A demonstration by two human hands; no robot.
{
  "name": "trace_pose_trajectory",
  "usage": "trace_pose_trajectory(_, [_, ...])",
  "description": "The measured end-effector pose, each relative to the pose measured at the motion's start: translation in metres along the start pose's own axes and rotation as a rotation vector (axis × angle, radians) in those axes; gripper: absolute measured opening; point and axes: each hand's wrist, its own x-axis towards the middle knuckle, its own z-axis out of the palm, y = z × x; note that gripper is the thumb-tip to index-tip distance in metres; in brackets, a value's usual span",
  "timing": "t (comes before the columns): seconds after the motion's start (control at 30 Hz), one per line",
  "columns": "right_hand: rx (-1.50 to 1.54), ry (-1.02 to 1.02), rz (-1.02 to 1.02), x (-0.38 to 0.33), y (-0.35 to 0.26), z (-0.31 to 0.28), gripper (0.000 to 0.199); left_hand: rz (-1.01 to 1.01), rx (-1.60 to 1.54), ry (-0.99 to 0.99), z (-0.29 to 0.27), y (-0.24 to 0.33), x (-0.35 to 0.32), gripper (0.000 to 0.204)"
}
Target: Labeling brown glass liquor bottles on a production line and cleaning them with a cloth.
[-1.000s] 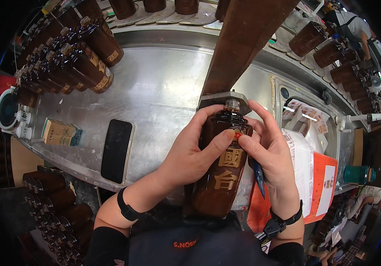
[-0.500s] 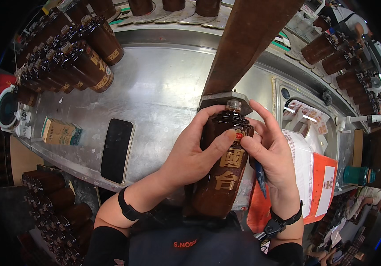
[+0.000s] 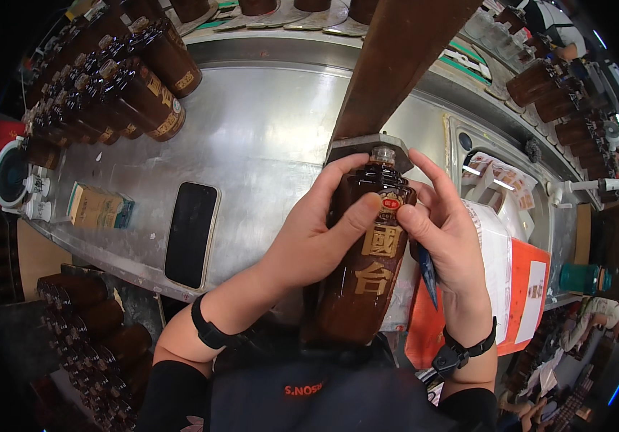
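A brown glass bottle (image 3: 349, 309) with raised gold characters and a clear neck leans toward me, its neck against a grey metal plate (image 3: 396, 146). My left hand (image 3: 316, 230) grips its left side, fingers behind and thumb flat on the shoulder. My right hand (image 3: 442, 227) closes on the other side, its thumb tip at the edge of a small red oval label (image 3: 391, 204). The index finger of that hand reaches up beside the neck. A blue pointed tool (image 3: 427, 277) sticks out below the right palm; its upper end is hidden.
A brown post (image 3: 396, 65) rises behind the plate. On the metal table lie a phone (image 3: 193, 234) and a small box (image 3: 100, 207). Brown bottles (image 3: 144, 97) crowd the far left. A basin (image 3: 460, 137) with label sheets and an orange-red sheet (image 3: 529, 288) are at right. Conveyor plates (image 3: 316, 16) carry bottles behind.
My left thumb has slid off the red label, which now shows more fully between both thumbs. Bottles on the conveyor have moved to the right. Both hands stay on the bottle.
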Motion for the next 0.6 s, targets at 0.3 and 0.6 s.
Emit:
trace_pose_trajectory(0.3, [0.079, -0.025, 0.094, -0.037, 0.021, 0.005, 0.074, 0.054, 0.178, -0.115, -0.005, -0.003, -0.036, 0.088])
trace_pose_trajectory(0.6, [0.046, 0.011, 0.083, -0.031, 0.015, 0.015, 0.062, 0.035, 0.131, -0.073, 0.001, 0.003, -0.033, 0.079])
